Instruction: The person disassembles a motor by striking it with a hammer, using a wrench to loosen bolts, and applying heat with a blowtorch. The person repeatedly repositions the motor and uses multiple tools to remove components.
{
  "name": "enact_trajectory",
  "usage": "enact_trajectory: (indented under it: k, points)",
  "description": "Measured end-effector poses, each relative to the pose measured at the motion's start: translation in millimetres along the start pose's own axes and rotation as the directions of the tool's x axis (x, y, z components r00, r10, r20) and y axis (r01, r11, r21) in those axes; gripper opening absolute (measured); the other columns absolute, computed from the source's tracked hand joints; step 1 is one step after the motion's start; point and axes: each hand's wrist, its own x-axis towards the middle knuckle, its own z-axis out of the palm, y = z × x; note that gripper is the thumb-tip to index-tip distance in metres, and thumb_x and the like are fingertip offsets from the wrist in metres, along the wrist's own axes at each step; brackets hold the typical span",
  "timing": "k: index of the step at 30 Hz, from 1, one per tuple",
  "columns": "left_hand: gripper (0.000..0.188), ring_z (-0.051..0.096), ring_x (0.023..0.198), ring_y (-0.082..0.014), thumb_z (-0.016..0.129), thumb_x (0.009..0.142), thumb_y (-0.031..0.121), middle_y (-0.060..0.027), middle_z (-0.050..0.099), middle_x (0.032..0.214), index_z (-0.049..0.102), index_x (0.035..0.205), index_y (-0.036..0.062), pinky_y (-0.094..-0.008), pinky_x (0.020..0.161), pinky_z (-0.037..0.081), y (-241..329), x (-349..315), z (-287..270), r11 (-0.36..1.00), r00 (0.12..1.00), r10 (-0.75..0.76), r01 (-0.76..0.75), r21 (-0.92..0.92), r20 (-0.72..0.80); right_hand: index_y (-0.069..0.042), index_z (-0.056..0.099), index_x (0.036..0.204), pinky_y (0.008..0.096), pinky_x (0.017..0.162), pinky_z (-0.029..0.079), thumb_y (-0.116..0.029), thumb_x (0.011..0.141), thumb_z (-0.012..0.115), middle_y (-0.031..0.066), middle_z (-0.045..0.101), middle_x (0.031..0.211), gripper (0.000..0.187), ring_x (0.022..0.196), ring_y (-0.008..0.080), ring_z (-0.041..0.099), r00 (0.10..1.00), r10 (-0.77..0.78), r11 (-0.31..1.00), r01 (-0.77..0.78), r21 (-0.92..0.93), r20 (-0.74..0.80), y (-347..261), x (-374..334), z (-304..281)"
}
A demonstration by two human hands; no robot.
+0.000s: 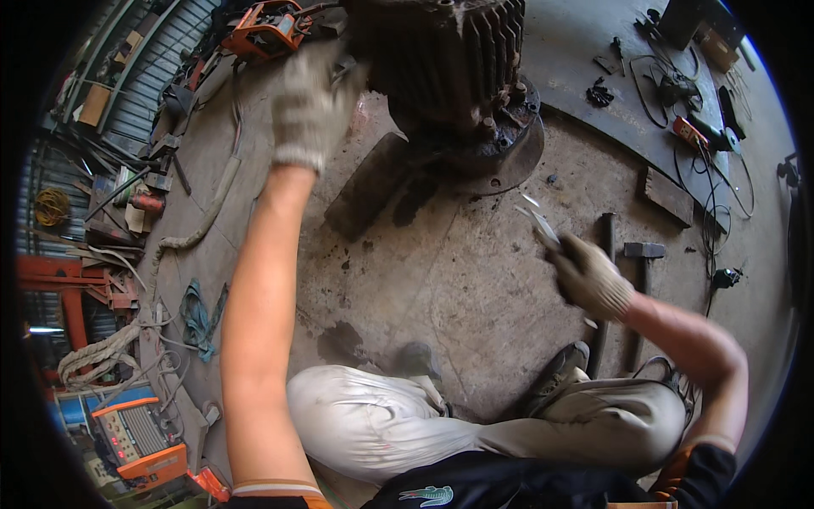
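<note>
A dark, greasy electric motor or gear housing [441,68] with cooling fins stands at the top middle, its round flange [513,157] low on the floor. My left hand [312,110], in a pale work glove, is raised at the left side of this housing. Its fingers are blurred, so whether they hold anything is unclear. My right hand [591,278], also gloved, is closed around a slim silver metal tool [544,227] pointing up and left toward the flange. Blur hides the tool's exact kind. Beneath the housing's left side lies a dark flat block [365,187].
A hammer [644,250] and a dark metal bar [608,254] lie right of my right hand. A steel plate [585,59] at upper right carries cables and power tools. Orange machines [140,441] [267,30], cables [199,233] and a blue-green rag [199,318] line the left.
</note>
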Motion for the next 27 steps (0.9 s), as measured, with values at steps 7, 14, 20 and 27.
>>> enact_trajectory:
  k: [7,14,20,27]
  points:
    - [0.094,0.047,0.139,-0.0395,0.03,0.098,0.073,-0.0273,0.044,0.152,0.03,0.156,-0.0014,-0.0443,0.117,0.037,28,144,28,0.998,0.972,-0.034,0.023,0.052,0.231,0.002,0.061,0.124,0.0323,0.073,0.048,-0.037,0.104,0.054,0.0069,0.062,0.088,0.045,0.079,0.0141,0.055,0.881,0.097,0.775,0.225,0.591,-0.464,-122,189,176]
    - [0.094,0.042,0.141,-0.0438,0.026,0.101,0.07,-0.0318,0.039,0.153,0.019,0.157,-0.0056,-0.0438,0.118,0.034,27,143,51,0.99,0.944,-0.046,0.087,-0.112,0.328,-0.002,0.06,0.115,0.0396,0.074,0.05,-0.038,0.102,0.049,0.0139,0.064,0.089,0.04,0.079,0.0243,0.061,0.87,0.395,0.336,0.161,0.928,-0.294,-172,218,199]
    - [0.091,0.051,0.133,-0.044,0.026,0.102,0.068,-0.0329,0.043,0.149,0.018,0.157,-0.0049,-0.0438,0.113,0.04,33,139,41,0.997,0.94,-0.053,0.069,-0.035,0.337,-0.004,0.056,0.121,0.0444,0.063,0.05,-0.036,0.099,0.048,0.0142,0.066,0.088,0.039,0.069,0.0278,0.062,0.885,0.449,-0.081,0.177,0.981,-0.123,-215,250,203]
    - [0.092,0.058,0.124,-0.0457,0.027,0.102,0.068,-0.0345,0.051,0.141,0.01,0.159,-0.0027,-0.0469,0.107,0.045,33,142,44,0.999,0.98,0.045,-0.047,0.006,0.195,-0.006,0.057,0.114,0.0395,0.048,0.047,-0.038,0.103,0.049,0.0099,0.061,0.076,0.035,0.056,0.0231,0.057,0.928,0.364,0.133,0.034,0.991,-0.08,-186,225,187]
